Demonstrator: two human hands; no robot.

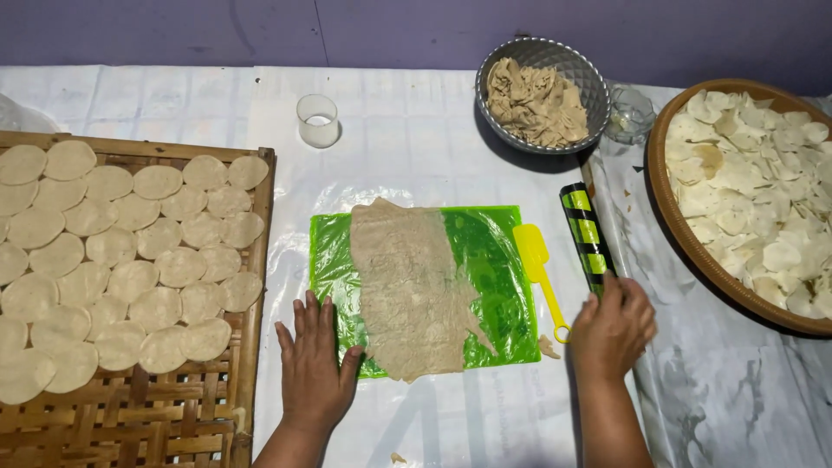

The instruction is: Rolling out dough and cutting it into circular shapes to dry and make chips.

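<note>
The left hand lies flat on the surface, fingers stretched out and slightly spread, gripping nothing, its thumb touching the lower left corner of the green plastic sheet where a thin rolled sheet of beige dough rests. The right hand has its fingers curled around the near end of a black-and-green rolling pin, which lies just right of the sheet, beside a yellow spatula.
</note>
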